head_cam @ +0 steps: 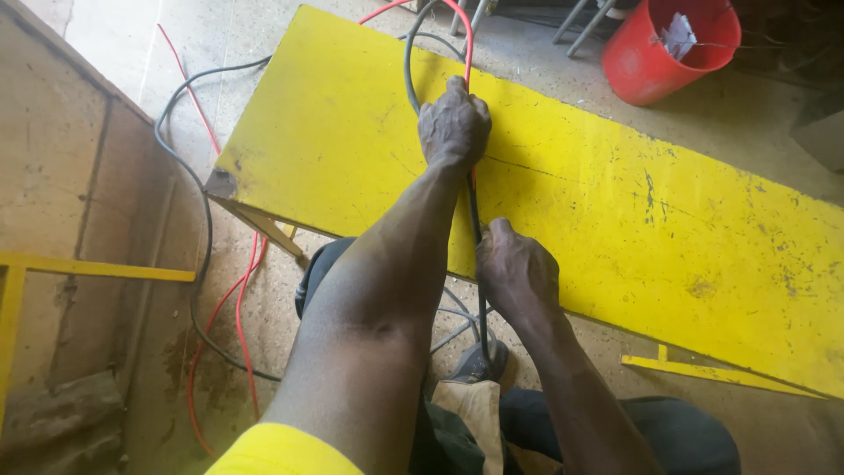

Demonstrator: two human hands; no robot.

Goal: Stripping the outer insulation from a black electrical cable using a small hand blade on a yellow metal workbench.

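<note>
A large yellow painted board point(615, 202) lies across the concrete floor in front of me. A black cable point(410, 75) and a red cable point(464, 31) run together across the board towards me. My left hand point(454, 123) is stretched out over the board and closed around both cables. My right hand point(519, 274) grips the same cables at the board's near edge, pulled straight between the two hands. Below my right hand the black cable drops down past my shoe point(479, 362).
A red bucket point(655, 62) with paper in it stands at the top right. Loose red and black cables point(207, 264) trail over the floor at left, beside a wooden panel point(53, 176) and a yellow metal frame point(97, 268). A thin yellow strip point(716, 373) lies on the floor at right.
</note>
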